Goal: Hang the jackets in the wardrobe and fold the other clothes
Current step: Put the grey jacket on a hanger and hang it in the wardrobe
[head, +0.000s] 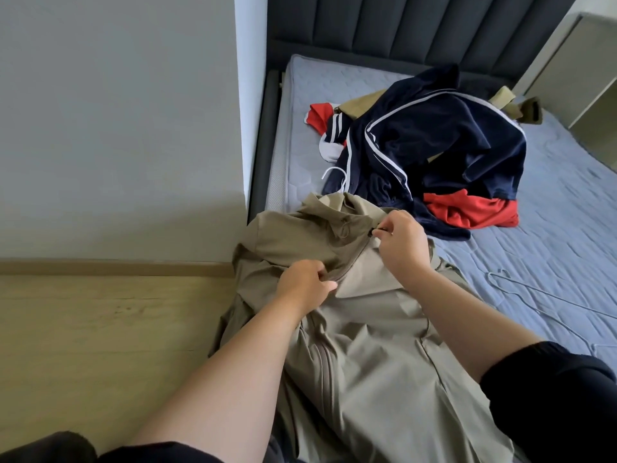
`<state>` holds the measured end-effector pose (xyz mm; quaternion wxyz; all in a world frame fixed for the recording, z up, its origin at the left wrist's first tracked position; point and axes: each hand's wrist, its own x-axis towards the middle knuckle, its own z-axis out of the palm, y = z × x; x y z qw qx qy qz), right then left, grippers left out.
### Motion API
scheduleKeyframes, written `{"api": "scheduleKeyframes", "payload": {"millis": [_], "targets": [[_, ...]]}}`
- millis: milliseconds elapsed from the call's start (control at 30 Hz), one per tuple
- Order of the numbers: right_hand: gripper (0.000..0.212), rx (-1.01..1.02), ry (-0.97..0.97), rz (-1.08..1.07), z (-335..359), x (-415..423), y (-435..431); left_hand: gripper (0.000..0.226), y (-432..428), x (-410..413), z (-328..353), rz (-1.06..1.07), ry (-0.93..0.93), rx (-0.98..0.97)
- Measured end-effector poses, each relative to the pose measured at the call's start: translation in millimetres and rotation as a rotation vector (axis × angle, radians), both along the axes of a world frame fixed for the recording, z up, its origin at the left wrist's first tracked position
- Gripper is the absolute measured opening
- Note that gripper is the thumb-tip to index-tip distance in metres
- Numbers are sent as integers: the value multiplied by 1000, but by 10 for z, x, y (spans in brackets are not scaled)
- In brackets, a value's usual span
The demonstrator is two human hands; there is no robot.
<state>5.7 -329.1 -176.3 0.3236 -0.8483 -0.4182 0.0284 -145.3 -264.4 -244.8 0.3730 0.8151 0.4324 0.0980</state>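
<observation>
Head view: a khaki jacket point(360, 329) lay across the mattress point(551, 228) at its near edge. The right hand point(402, 243) pinched the zipper pull point(375, 232) (small, black); the left hand point(303, 285) gripped the jacket's front fabric.

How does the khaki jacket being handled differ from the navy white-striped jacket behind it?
The plain khaki zip jacket lies spread out lengthwise; the navy jacket with white stripes sits crumpled in a heap. The left hand grips the khaki jacket's front and the right hand pinches its zip pull; the navy jacket is untouched. Both rest on the blue-grey mattress.
</observation>
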Motion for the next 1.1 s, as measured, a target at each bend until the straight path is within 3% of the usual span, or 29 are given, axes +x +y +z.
{"api": "scheduleKeyframes", "payload": {"millis": [133, 233, 367, 533, 767, 900, 1100], "targets": [[14, 23, -34, 137, 24, -110, -27, 30, -80, 113, 82, 35, -229, -43], [17, 38, -66, 211, 10, -198, -48, 47, -105, 134, 66, 45, -232, 32], [20, -19, -228, 320, 14, -209, -88, 50, -76, 50, -15, 33, -229, -63], [29, -22, -212, 219, -20, -145, -91, 44, -122, -11, -62, -42, -149, -43], [13, -57, -77, 64, -198, -106, -13, 46, -148, 6, -56, -83, -112, -126], [13, -42, -39, 43, -400, -138, -72, 43, -186, 44, -138, -126, 2, -184], [7, 109, -67, 142, -435, -8, 87, 45, -71, 124, -183, 77, -156, -256]]}}
